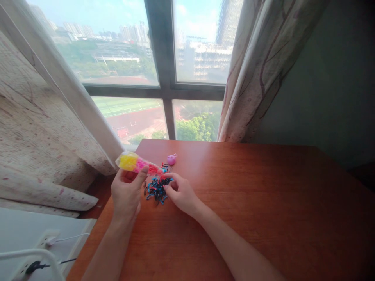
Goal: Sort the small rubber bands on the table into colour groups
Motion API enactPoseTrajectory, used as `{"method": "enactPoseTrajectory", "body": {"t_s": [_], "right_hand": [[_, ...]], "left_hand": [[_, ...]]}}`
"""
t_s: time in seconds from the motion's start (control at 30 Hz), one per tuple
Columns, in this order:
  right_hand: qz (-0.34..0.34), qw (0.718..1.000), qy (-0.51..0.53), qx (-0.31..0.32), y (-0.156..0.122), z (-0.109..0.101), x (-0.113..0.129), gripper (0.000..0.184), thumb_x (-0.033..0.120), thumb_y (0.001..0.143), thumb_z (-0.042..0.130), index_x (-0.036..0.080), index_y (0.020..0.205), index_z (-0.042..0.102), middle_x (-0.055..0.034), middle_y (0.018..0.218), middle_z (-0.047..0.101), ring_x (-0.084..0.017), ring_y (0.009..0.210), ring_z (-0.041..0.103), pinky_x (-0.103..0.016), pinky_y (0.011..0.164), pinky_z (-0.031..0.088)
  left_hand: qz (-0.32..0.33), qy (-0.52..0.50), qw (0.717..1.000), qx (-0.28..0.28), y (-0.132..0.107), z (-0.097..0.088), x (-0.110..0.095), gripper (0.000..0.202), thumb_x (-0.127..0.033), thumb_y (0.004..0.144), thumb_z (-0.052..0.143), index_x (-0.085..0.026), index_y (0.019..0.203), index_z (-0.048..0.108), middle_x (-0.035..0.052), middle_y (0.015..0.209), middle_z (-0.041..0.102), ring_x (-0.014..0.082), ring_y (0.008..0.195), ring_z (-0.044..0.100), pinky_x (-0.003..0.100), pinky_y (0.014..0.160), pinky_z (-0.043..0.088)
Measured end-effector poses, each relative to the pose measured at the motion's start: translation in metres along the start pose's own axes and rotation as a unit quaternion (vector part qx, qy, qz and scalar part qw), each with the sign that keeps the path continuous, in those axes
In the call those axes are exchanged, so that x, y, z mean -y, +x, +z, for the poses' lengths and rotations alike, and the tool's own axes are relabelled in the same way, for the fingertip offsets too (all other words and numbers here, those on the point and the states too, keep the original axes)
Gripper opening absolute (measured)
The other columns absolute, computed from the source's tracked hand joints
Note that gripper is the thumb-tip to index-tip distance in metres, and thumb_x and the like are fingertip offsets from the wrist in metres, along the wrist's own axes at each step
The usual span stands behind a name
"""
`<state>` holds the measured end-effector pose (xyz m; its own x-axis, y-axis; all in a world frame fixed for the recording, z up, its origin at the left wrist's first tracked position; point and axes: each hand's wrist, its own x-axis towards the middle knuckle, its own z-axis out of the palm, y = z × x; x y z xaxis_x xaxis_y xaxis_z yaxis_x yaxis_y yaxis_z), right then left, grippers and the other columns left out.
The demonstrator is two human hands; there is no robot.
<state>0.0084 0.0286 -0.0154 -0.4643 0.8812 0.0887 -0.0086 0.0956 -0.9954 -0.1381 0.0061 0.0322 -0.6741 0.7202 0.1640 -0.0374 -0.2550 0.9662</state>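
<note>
My left hand (pixel 126 191) is closed around a clear tube-shaped bottle (pixel 136 163) filled with yellow, pink and red small rubber bands; it lies tilted with its mouth pointing right. A heap of blue, black and red bands (pixel 156 189) lies on the wooden table (pixel 263 203) just under that mouth. My right hand (pixel 180 192) rests at the heap's right side, its fingertips pinched on some of the bands. A small pink cap (pixel 171 159) lies on the table behind the heap.
A window with a dark frame (pixel 164 89) is straight ahead, patterned curtains (pixel 258 66) hang at both sides. At lower left stands a white surface with a power strip and a cable (pixel 47 242). The table's left edge runs beside my left forearm.
</note>
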Motion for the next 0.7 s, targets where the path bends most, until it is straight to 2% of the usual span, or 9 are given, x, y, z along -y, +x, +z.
{"method": "enactPoseTrajectory", "body": {"t_s": [0.2,0.33,0.5,0.6,0.7], "right_hand": [[-0.044,0.994,-0.09,-0.045,0.001,-0.007,0.004,0.031,0.021,0.083,0.051,0.019,0.111,0.065,0.0082,0.054,0.045,-0.01,0.049,0.041,-0.022,0.053,0.032],[-0.047,0.989,-0.122,-0.068,0.003,-0.015,0.002,0.03,0.023,0.085,0.049,0.018,0.109,0.066,0.0062,0.058,0.049,-0.011,0.052,0.045,-0.023,0.054,0.034],[-0.039,0.985,-0.134,-0.101,0.007,-0.023,-0.005,0.028,0.025,0.085,0.049,0.016,0.104,0.068,0.0054,0.057,0.048,-0.012,0.052,0.045,-0.023,0.054,0.033],[-0.04,0.985,-0.134,-0.105,0.008,-0.025,-0.007,0.028,0.025,0.085,0.05,0.016,0.104,0.068,0.0054,0.058,0.049,-0.012,0.054,0.046,-0.023,0.055,0.034],[-0.04,0.984,-0.139,-0.105,0.008,-0.024,-0.005,0.028,0.025,0.085,0.05,0.016,0.103,0.069,0.0051,0.059,0.05,-0.012,0.053,0.046,-0.022,0.054,0.034]], "left_hand": [[0.061,0.034,0.998,0.002,-0.001,0.001,-0.006,0.037,-0.022,0.059,0.089,-0.02,0.092,0.071,-0.0013,0.086,0.075,0.0188,0.084,0.072,0.027,0.08,0.058],[0.054,0.049,0.997,0.026,-0.004,0.004,-0.013,0.042,-0.02,0.058,0.09,-0.019,0.097,0.074,0.002,0.094,0.077,0.0209,0.089,0.073,0.028,0.082,0.059],[0.068,0.078,0.994,0.035,-0.006,0.008,-0.017,0.04,-0.019,0.058,0.089,-0.022,0.096,0.075,-0.0025,0.092,0.078,0.0198,0.085,0.073,0.027,0.08,0.06],[0.069,0.074,0.994,0.046,-0.007,0.011,-0.016,0.038,-0.019,0.059,0.087,-0.021,0.095,0.074,-0.001,0.096,0.077,0.0199,0.089,0.073,0.027,0.081,0.061],[0.054,0.088,0.992,0.073,-0.008,0.011,-0.016,0.046,-0.019,0.059,0.086,-0.019,0.103,0.072,0.002,0.103,0.077,0.0205,0.093,0.073,0.029,0.084,0.061]]}}
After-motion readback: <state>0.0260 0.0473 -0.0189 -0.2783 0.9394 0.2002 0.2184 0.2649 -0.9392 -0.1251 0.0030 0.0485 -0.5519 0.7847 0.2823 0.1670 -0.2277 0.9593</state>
